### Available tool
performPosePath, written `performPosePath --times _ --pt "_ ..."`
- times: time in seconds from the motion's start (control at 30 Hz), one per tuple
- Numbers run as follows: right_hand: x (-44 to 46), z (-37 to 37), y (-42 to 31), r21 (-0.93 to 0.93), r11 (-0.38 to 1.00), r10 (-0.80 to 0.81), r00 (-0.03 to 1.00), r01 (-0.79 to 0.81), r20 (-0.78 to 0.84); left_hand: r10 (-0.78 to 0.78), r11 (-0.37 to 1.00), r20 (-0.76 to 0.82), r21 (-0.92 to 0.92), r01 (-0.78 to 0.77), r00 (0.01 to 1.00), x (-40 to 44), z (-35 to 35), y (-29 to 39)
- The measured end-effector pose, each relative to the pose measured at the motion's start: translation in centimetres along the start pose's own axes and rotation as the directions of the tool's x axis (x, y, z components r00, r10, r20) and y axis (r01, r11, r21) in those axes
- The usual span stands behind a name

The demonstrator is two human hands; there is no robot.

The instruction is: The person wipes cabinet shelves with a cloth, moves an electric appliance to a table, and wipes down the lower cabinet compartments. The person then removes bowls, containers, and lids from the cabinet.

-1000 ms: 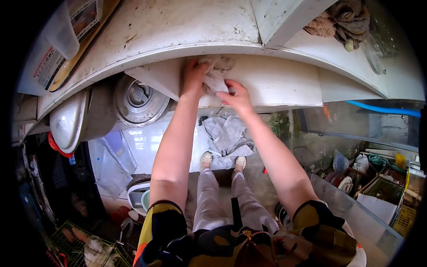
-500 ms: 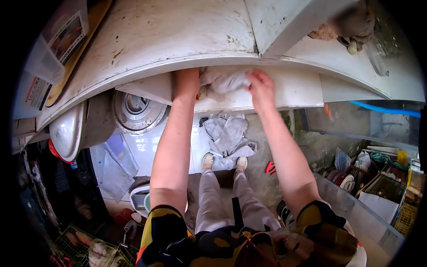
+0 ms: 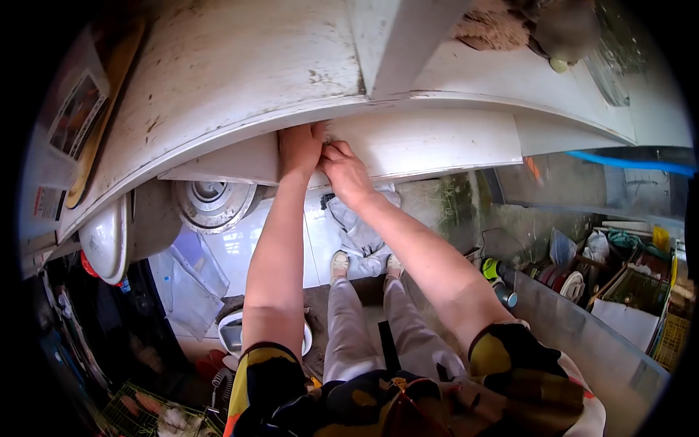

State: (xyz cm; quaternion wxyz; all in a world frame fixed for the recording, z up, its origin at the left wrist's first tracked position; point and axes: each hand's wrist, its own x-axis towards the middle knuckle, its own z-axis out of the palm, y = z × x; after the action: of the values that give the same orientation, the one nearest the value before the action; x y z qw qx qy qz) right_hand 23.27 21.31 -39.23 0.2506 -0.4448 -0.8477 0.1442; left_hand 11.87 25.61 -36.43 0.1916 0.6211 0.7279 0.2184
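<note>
Both hands reach under the upper white shelf (image 3: 240, 69), over a lower white shelf board (image 3: 437, 142). My left hand (image 3: 300, 149) is at the left part of that board, beside a white divider; its fingertips are partly hidden under the shelf edge. My right hand (image 3: 345, 169) is just to the right, close to the left one, its fingers curled inward. A small bit of pale cloth (image 3: 329, 134) shows between and behind the fingers; most of it is hidden. Another grey-white cloth (image 3: 349, 222) lies on the floor below the hands.
A round metal lid (image 3: 211, 200) and a large white pot (image 3: 109, 237) stand at the left. A brown cloth (image 3: 495, 29) lies on the upper shelf. Lower right are a clear bin (image 3: 561, 320), stacked items and a blue hose (image 3: 630, 164). A basin (image 3: 237, 335) is lower left.
My right hand has moved left, close to my left hand. The pale cloth, spread between the hands before, is now mostly out of sight. The view has shifted a little.
</note>
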Motion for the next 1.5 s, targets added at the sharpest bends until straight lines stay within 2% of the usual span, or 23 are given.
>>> performPosePath --times 0.03,0.1,0.13,0.17,0.2,0.33,0.43,0.57,0.67,0.73,0.87,0.97,1.03,1.07,1.13,1.17,1.2,1.27,1.33,1.37,1.4,1.47,1.5 --pt "-0.7 -0.1 0.8 -0.005 1.000 0.012 1.000 -0.012 -0.003 0.115 0.966 -0.031 0.234 -0.105 0.993 -0.2 0.5 -0.6" --pt "-3.0 -1.8 3.5 0.225 0.974 0.025 0.999 -0.018 -0.025 0.155 0.958 -0.060 0.253 -0.135 0.986 -0.3 1.5 -1.3" --pt "-4.2 -2.7 5.3 0.132 0.990 0.067 0.993 -0.053 -0.100 0.190 0.948 -0.101 0.278 -0.156 0.977 -0.2 1.9 -1.6" --pt "-5.0 -4.5 6.1 0.417 0.803 0.458 0.888 -0.427 0.027 0.187 0.950 -0.105 0.271 -0.153 0.977 -0.1 2.4 -2.0" --pt "-5.8 -6.0 9.0 -0.006 0.986 0.166 0.973 -0.169 -0.159 0.236 0.930 -0.117 0.313 -0.190 0.965 -0.2 3.0 -2.5" --pt "-4.6 -6.3 7.3 -0.038 0.942 0.327 0.936 -0.335 -0.131 0.194 0.930 -0.158 0.344 -0.130 0.968 -0.7 3.8 -2.1" --pt "-2.4 -2.1 2.3 -0.115 0.989 0.090 0.996 -0.090 -0.009 0.173 0.955 -0.179 0.272 -0.121 0.968 -1.2 3.5 -1.8" --pt "-2.8 -2.9 5.2 -0.214 0.975 0.055 0.997 -0.067 -0.062 0.187 0.967 -0.177 0.208 -0.149 0.966 -1.6 3.2 -2.0" --pt "-3.4 -7.1 9.5 -0.101 0.907 0.393 0.908 -0.409 -0.146 0.216 0.959 -0.197 0.229 -0.169 0.956 -1.5 3.5 -2.3" --pt "-3.4 -6.7 8.6 -0.233 0.863 0.419 0.893 -0.448 -0.165 0.172 0.969 -0.190 0.211 -0.131 0.967 -1.7 3.6 -2.0" --pt "-1.4 -1.6 4.0 -0.067 0.996 0.049 0.991 -0.058 -0.127 0.173 0.972 -0.216 0.198 -0.131 0.961 -1.9 3.6 -1.9" --pt "0.6 -1.3 6.6 -0.032 0.999 -0.039 0.990 0.035 -0.139 0.200 0.966 -0.242 0.208 -0.151 0.949 -1.8 4.0 -2.3" --pt "2.1 -1.3 13.1 -0.107 0.975 0.187 0.980 -0.193 -0.060 0.187 0.971 -0.250 0.193 -0.141 0.950 -1.9 3.8 -1.9" --pt "3.3 -1.7 13.9 -0.108 0.976 0.184 0.981 -0.190 -0.063 0.174 0.975 -0.250 0.180 -0.131 0.953 -1.9 3.7 -1.8" --pt "4.5 -2.1 14.6 -0.111 0.943 0.280 0.927 -0.314 -0.248 0.150 0.982 -0.236 0.151 -0.116 0.960 -2.2 3.2 -1.4" --pt "4.0 -1.2 13.9 -0.346 0.896 0.247 0.960 -0.278 -0.132 0.124 0.988 -0.218 0.120 -0.100 0.968 -2.4 3.2 -1.2" --pt "3.2 -1.3 12.8 -0.346 0.897 0.245 0.961 -0.275 -0.128 0.120 0.988 -0.219 0.120 -0.095 0.968 -2.5 3.2 -1.3" --pt "2.7 -2.7 10.5 -0.209 0.957 -0.222 0.971 0.201 -0.084 0.130 0.980 -0.216 0.176 -0.092 0.968 -2.2 3.5 -1.5" --pt "4.3 -4.0 10.3 -0.206 0.962 -0.191 0.981 0.181 -0.030 0.127 0.987 -0.240 0.127 -0.099 0.962 -2.2 3.5 -1.5" --pt "5.8 -4.1 10.4 -0.207 0.969 0.151 0.986 -0.134 0.068 0.123 0.991 -0.261 0.075 -0.107 0.957 -2.3 3.6 -1.5" --pt "6.6 -3.8 10.8 -0.241 0.870 0.472 0.867 -0.429 0.159 0.115 0.992 -0.262 0.072 -0.100 0.958 -2.3 3.6 -1.5" --pt "4.8 -3.0 11.0 -0.154 0.872 0.484 0.864 -0.465 0.135 0.134 0.990 -0.257 0.070 -0.120 0.957 -2.4 3.4 -1.6" --pt "3.4 -3.0 11.4 -0.144 0.972 0.192 0.980 -0.183 0.048 0.129 0.991 -0.267 0.065 -0.116 0.955 -2.1 3.3 -1.6"
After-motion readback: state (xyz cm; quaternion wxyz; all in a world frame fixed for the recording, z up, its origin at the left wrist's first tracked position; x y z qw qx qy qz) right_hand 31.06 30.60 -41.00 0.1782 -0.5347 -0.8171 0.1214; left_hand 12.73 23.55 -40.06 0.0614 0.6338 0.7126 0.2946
